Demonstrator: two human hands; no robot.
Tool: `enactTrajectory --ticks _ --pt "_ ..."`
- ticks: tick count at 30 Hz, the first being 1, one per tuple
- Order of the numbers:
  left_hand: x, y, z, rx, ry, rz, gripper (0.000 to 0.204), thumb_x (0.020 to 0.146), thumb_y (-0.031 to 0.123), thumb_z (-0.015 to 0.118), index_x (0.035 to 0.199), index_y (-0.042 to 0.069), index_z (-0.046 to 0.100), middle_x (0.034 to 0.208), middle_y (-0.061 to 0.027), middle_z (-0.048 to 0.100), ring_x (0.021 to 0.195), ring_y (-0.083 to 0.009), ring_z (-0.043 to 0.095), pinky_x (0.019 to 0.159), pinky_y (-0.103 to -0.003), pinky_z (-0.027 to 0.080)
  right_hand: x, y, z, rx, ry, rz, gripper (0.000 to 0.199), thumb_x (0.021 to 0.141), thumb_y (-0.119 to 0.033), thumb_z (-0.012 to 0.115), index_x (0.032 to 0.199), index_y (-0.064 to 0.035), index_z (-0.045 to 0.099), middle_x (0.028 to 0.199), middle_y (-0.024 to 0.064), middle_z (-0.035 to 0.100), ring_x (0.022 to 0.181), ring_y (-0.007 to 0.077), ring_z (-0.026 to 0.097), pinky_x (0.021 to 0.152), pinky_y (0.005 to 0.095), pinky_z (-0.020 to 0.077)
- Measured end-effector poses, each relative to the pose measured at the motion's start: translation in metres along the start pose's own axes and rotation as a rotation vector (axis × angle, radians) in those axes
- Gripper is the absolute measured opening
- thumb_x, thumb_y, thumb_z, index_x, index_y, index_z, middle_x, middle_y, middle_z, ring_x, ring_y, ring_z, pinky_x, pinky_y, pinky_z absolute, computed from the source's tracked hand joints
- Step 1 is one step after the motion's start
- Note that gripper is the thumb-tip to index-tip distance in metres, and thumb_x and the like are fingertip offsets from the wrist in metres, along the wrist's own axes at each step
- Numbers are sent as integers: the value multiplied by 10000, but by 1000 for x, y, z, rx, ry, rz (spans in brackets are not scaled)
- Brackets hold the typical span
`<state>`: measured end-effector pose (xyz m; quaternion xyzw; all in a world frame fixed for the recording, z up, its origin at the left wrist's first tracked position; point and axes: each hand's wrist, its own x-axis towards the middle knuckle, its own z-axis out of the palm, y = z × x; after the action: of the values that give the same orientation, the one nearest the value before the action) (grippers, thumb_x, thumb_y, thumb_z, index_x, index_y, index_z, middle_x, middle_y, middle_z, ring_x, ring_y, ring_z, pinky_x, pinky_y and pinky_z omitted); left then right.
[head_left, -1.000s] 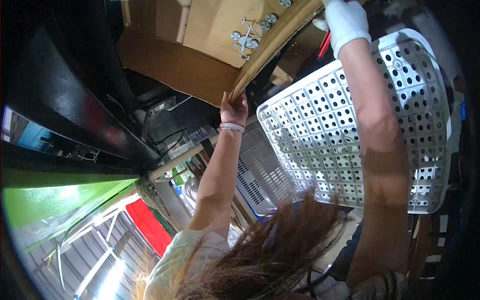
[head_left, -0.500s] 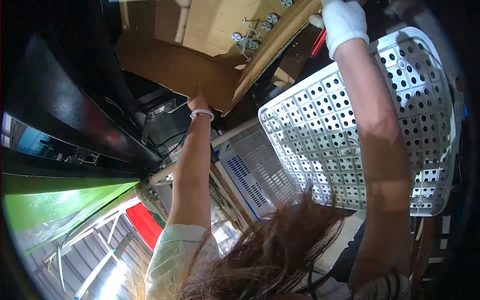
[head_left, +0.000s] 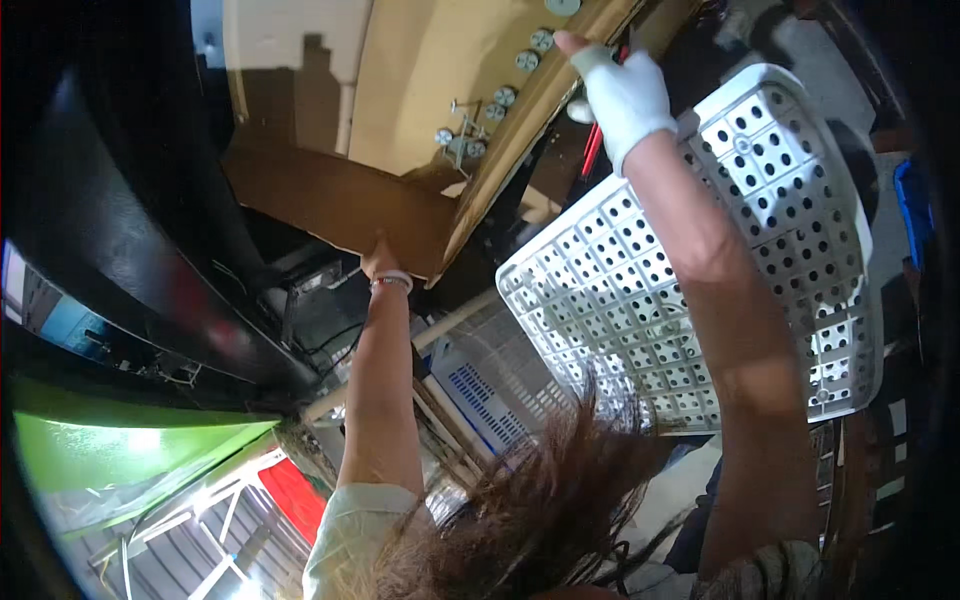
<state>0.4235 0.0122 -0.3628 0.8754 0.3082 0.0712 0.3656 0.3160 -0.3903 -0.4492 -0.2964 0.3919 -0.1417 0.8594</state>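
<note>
An open cardboard box [head_left: 330, 195] tilts at the top, with small grey wheels [head_left: 527, 60] and a thin metal wheeled frame [head_left: 462, 135] inside. My bare left hand [head_left: 381, 259], a bracelet at its wrist, grips the near bottom edge; its thumb lies on the outside and the other fingers are hidden. My right hand [head_left: 628, 105] wears a white glove with bare fingertips. It is closed at the box's right rim, thumb reaching over the edge, other fingers mostly hidden. Just below it shows a slim red object [head_left: 592, 150], its kind unclear.
A white perforated plastic crate [head_left: 640, 290] stands tilted under my right forearm. A grey slotted crate [head_left: 480, 400] lies lower, beside a wooden bar [head_left: 455, 325]. Dark machine panels [head_left: 130, 220] and a green panel [head_left: 130, 450] line the left. Hair [head_left: 520, 500] covers the lower middle.
The view has shifted, so the box and crates sit differently in the picture. My right hand has come nearer and leftward along the box's rim. My left hand keeps its hold.
</note>
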Motion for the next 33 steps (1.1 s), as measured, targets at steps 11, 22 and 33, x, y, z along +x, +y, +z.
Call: enactTrajectory --ticks 11,22,33 --pt "1 -25 -11 -152 -166 47 447 837 246 651 1223 77 501 1127 -93 590 949 -283 597 781 -423 492 3 -106 -34 -194 -17 -40 361 823 -207 635 1153 -98 540 810 24 570 575 98 524 430 241 439" --pt "-12 -45 7 -230 -65 75 363 861 184 629 1192 72 534 1082 -92 613 908 -281 605 781 -402 513 29 -64 -44 -309 -25 -101 505 751 -328 681 1166 -76 544 995 76 597 775 142 589 596 248 523" --pt "-38 -41 -14 -323 -87 175 306 880 163 585 1152 27 551 1131 -130 584 936 -324 595 803 -491 505 5 -53 -43 -314 -47 -93 562 776 -271 514 1247 27 446 848 161 608 599 203 620 533 302 536"
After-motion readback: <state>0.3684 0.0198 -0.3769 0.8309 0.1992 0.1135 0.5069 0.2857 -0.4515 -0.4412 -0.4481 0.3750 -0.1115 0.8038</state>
